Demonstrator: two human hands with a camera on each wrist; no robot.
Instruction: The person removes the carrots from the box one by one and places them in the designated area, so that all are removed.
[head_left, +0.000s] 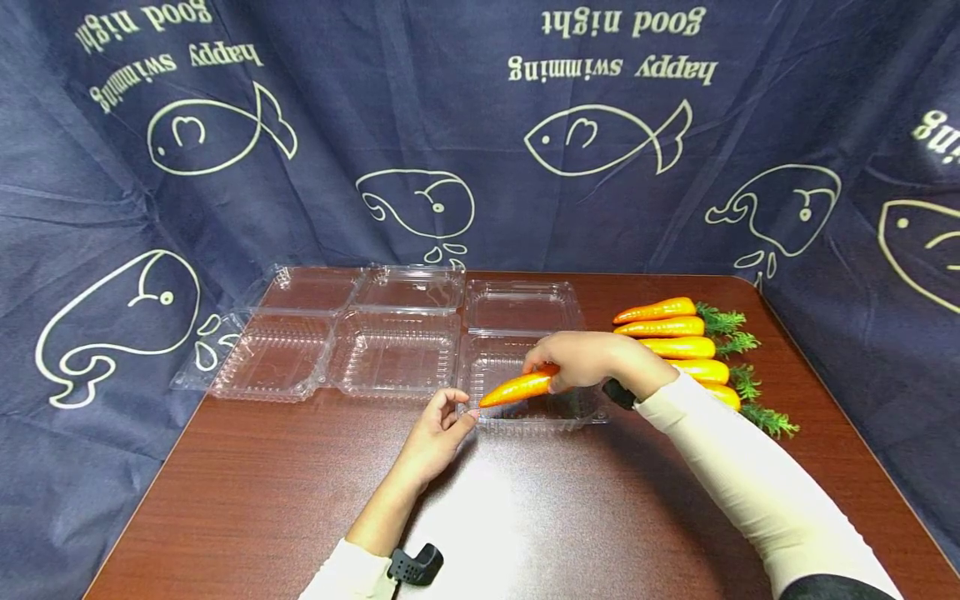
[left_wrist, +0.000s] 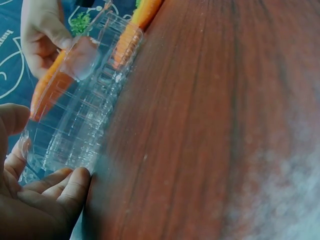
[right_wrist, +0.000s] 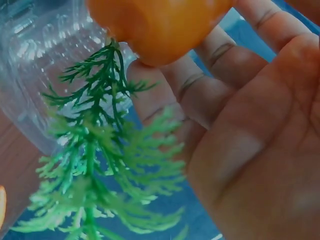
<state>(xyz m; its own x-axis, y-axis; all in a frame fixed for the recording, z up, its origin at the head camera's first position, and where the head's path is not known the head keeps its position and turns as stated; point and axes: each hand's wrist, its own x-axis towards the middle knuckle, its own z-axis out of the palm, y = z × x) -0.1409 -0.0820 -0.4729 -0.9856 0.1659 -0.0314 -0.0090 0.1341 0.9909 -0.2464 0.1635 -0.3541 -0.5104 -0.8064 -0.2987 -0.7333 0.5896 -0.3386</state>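
My right hand (head_left: 581,358) grips an orange toy carrot (head_left: 517,388) by its thick end, over the rightmost open clear plastic container (head_left: 525,423). The carrot's tip points left toward my left hand (head_left: 438,433). In the right wrist view, green leaves (right_wrist: 92,150) hang from the carrot's thick end, beside the palm. My left hand holds the container's near left corner between thumb and fingers (left_wrist: 75,190), as the left wrist view shows. Through the clear wall (left_wrist: 80,125) the carrot's lower part is visible. Whether the carrot touches the container's floor I cannot tell.
Two more open clear containers (head_left: 397,393) (head_left: 258,395) stand side by side to the left, lids folded back. Several carrots (head_left: 675,348) with green tops lie in a row at the right of the brown table (head_left: 300,500). A blue printed cloth (head_left: 480,225) hangs behind.
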